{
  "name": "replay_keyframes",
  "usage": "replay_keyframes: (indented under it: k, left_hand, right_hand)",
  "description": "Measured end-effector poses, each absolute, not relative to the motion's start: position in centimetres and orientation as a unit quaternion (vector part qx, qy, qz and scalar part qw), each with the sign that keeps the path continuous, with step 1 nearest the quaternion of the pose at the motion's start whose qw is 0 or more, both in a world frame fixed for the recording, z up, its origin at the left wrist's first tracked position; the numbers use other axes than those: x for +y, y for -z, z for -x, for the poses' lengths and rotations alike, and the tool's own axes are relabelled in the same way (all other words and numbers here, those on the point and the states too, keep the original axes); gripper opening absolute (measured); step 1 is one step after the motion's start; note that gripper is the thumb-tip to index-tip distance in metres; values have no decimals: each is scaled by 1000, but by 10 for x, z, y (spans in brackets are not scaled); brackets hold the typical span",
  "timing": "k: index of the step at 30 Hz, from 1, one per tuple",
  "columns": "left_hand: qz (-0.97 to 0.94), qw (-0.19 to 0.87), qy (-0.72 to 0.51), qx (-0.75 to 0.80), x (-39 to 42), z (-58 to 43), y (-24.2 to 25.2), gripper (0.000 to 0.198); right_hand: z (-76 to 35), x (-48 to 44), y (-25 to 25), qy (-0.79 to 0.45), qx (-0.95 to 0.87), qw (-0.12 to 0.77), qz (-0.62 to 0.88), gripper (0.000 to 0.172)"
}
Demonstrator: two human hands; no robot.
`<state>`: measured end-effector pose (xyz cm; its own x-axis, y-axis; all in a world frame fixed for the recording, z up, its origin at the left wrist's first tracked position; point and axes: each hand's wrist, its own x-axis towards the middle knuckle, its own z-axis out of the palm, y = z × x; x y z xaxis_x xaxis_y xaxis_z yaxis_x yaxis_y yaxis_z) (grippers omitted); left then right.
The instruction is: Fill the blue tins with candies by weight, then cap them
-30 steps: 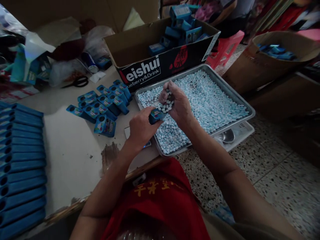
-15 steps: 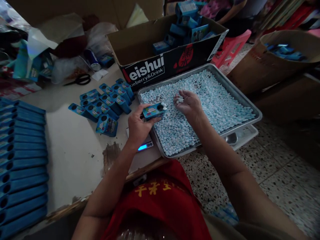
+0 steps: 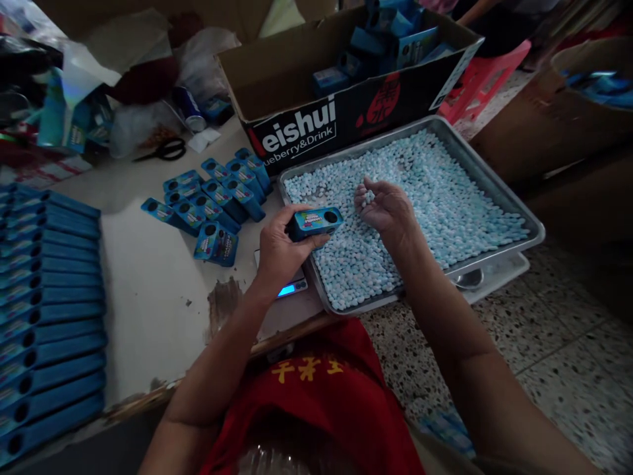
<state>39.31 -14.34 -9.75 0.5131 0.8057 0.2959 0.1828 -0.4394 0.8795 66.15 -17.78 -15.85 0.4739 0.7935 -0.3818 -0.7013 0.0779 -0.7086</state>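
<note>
My left hand [image 3: 281, 247] is closed around a small blue candy box [image 3: 319, 220], its round black hole facing up. The box is held over the near left edge of a metal tray [image 3: 537, 232] spread with pale blue and white candies [image 3: 445, 191]. Above the candies, my right hand [image 3: 388, 210] is cupped with curled fingers and has a few candies [image 3: 368, 196] in it. Under my left wrist, a digital scale [image 3: 293, 288] with a lit blue display is partly hidden. Several similar blue boxes [image 3: 216, 243] stand on the table to the left.
A long row of blue boxes [image 3: 59, 316] lines the table's left side. Behind the tray stands a black printed carton [image 3: 301, 135] with more blue boxes inside. Scissors [image 3: 171, 149] and a can [image 3: 190, 109] lie farther back. Another person's arm [image 3: 477, 12] shows at the top right.
The candies that lay at the hole of the box are gone from its top. My right hand's fingers have curled more around the candies. The view has shifted slightly.
</note>
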Motion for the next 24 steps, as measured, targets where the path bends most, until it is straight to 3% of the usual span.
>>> replay_keyframes:
  k: [6, 15, 21, 24]
  left_hand:
    - [-672, 487, -408, 382, -143, -340, 106, 50]
    - [-648, 487, -421, 407, -162, -298, 155, 51]
    - [-685, 462, -416, 379, -168, -284, 154, 72]
    - [-684, 387, -446, 429, -170, -252, 146, 51]
  right_hand:
    - [-660, -179, 160, -548, -43, 727, 413, 33]
    - [-646, -184, 143, -607, -101, 652, 442, 20]
    - [-642, -189, 130, -598, -102, 632, 483, 18]
    - [-641, -189, 123, -581, -48, 651, 486, 23]
